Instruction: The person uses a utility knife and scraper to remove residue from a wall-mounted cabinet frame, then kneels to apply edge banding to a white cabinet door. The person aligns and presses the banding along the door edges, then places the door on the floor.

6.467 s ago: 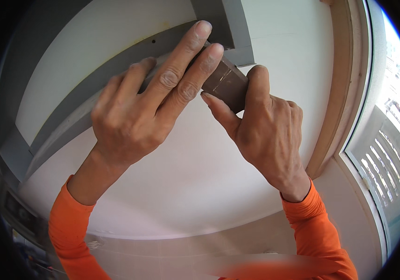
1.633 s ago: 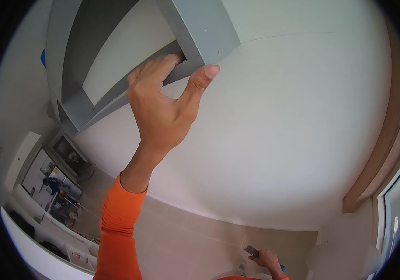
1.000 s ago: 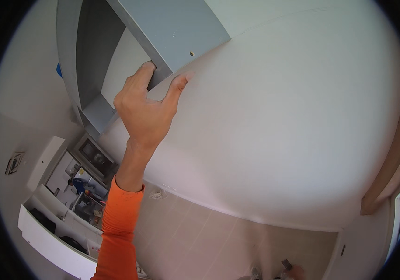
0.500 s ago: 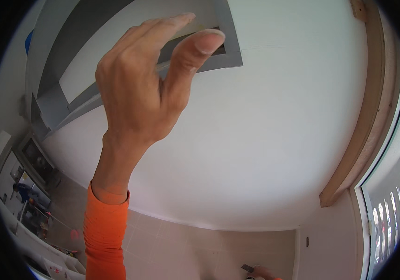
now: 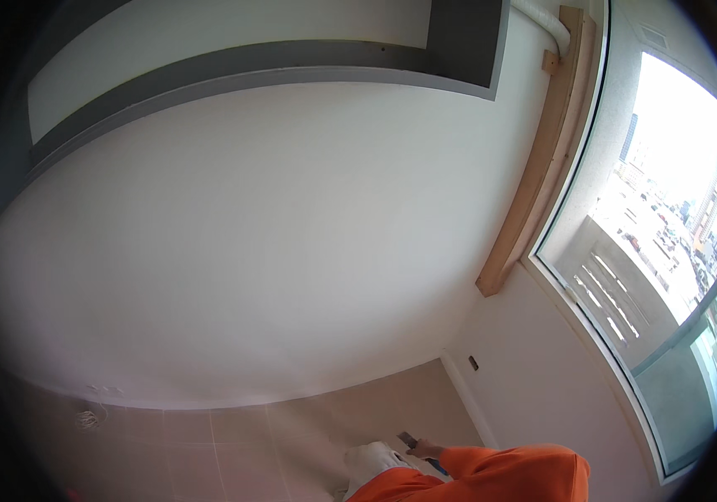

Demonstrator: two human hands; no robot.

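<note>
My right hand point(image 5: 427, 449) is low in the view, the orange sleeve point(image 5: 513, 470) bent behind it. Its fingers are closed around a scraper point(image 5: 408, 440) with a flat grey blade, like a putty knife. A bit of blue, perhaps the handle, shows below the hand. Light trousers point(image 5: 371, 458) are just left of it. My left hand is out of the picture. Ahead stands a broad white wall point(image 5: 275, 234), touched by neither hand.
A grey box-like frame point(image 5: 291, 77) juts from the upper wall. A wooden beam point(image 5: 534, 176) runs down the corner by a large window point(image 5: 626, 276). A coiled white cable point(image 5: 86, 419) lies on the tiled floor point(image 5: 241, 443). A wall socket box point(image 5: 473, 363) sits low right.
My raised left hand has gone out of view. The view has swung right, showing more of the window. My right hand still holds the scraper, and more of its sleeve shows.
</note>
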